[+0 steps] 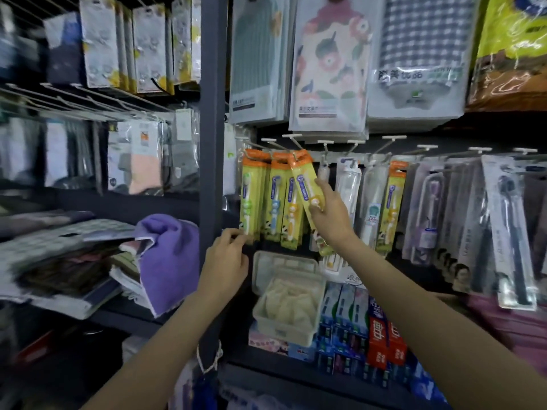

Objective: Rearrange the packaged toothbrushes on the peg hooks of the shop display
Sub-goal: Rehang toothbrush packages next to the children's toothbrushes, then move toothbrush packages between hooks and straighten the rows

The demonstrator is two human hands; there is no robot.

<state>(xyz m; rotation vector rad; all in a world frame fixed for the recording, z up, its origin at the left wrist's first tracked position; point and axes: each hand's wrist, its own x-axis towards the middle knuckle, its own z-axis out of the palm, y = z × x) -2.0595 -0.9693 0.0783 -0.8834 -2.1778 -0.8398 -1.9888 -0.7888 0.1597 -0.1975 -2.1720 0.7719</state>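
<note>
My right hand [330, 216] pinches 1 tilted yellow toothbrush pack [306, 190] in its fingers, its orange top at a peg hook [291, 143], while my left hand [226, 258] grips the leftmost pack [250, 199] beside the dark upright post [211, 113], a "CLEAN" pack [371, 217] hanging right, toothpaste boxes [355, 327] below.

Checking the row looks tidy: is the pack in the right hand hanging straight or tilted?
Tilted: the yellow pack leans, its top left.

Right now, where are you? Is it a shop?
Most likely a shop. Packaged toothbrushes hang in rows on peg hooks, boxed toothpaste is stacked on the shelf below, and packaged cloths hang above. The right hand holds one tilted toothbrush pack.
</note>
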